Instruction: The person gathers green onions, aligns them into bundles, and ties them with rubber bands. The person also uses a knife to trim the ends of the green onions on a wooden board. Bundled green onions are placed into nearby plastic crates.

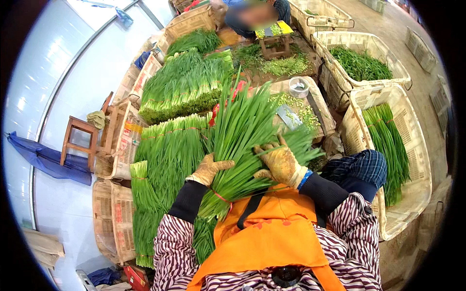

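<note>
A large tied bunch of garlic chives [240,134] lies slanted across my lap, its leaf tips pointing away from me. A red band [220,196] circles it near the end by my orange apron [265,232]. My left hand [209,169], in a soiled work glove, grips the bunch's left side, thumb across the leaves. On the other side, my gloved right hand [280,162] rests against the leaves with thumb and fingers spread. Some leaves [298,143] fan out to the right behind that hand. Parts of the fingers behind the leaves are hidden.
Banded chive bunches [171,142] lie in rows at left. A low wooden board [324,112] holds a flat metal blade [289,117], trimmings and a clear tub [298,87]. Plastic crates [418,174] line the right. Another person [282,11] sits ahead by a small stool [275,47].
</note>
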{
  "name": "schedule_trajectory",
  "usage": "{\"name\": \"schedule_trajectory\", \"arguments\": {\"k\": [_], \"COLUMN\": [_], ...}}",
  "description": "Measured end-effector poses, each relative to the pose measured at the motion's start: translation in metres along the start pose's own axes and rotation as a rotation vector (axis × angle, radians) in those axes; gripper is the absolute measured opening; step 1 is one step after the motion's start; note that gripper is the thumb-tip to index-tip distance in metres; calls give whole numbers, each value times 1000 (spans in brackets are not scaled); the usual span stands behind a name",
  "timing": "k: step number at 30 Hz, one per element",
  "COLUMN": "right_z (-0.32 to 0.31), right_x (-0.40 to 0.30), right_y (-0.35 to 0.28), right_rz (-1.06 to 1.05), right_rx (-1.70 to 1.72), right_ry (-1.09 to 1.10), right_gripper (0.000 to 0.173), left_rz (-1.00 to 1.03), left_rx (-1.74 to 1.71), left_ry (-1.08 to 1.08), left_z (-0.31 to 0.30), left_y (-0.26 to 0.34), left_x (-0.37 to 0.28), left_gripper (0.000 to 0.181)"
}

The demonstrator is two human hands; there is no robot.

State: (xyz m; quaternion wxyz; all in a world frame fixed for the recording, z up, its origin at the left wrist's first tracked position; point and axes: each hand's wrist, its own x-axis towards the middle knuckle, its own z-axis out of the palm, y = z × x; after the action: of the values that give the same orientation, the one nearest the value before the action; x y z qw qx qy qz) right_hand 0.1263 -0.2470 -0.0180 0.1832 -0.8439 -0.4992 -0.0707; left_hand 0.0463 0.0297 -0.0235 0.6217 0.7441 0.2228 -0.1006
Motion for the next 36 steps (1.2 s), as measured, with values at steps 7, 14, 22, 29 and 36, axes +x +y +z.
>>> {"name": "schedule_trajectory", "arguments": {"k": [7,14,22,29,36], "right_z": [-17,-41,-42,-7,-44], "right_x": [-14,-10,-32,-64,-64], "right_y": [3,33,53,94,101], "right_rz": [3,137,384,678,649], "right_rx": [-56,-13,228,922,1105], "right_ry": [-147,191,380,576,790], "right_gripper": [86,74,55,39,28], "left_rz": [97,457,737,913,1027], "left_rx": [-24,39,896,1174,1235], "left_ry": [52,280,628,496,562], "left_z": [11,-4,27,85,93], "left_y": [35,70,50,12,-4], "left_x": [-29,-39,-33,-60,-64], "left_gripper": [65,53,47,42,29]}}
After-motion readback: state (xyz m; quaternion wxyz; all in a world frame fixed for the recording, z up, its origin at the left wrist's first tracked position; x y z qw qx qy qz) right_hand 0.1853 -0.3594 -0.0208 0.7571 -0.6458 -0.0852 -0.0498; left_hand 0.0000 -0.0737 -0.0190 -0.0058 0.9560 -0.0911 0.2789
